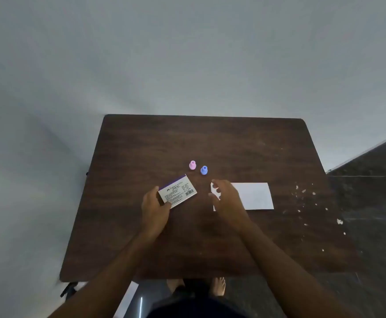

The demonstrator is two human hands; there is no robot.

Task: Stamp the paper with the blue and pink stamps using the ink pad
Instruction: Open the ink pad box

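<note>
Left hand (pixel 154 206) round ink pad (pixel 177 191)

Your left hand (pixel 154 207) holds the ink pad box (pixel 177 191) by its near end. Two stamps (pixel 192 165) stand just behind the box, side by side. The paper (pixel 254 195) lies to its right, partly under your right hand (pixel 225 198).
</note>
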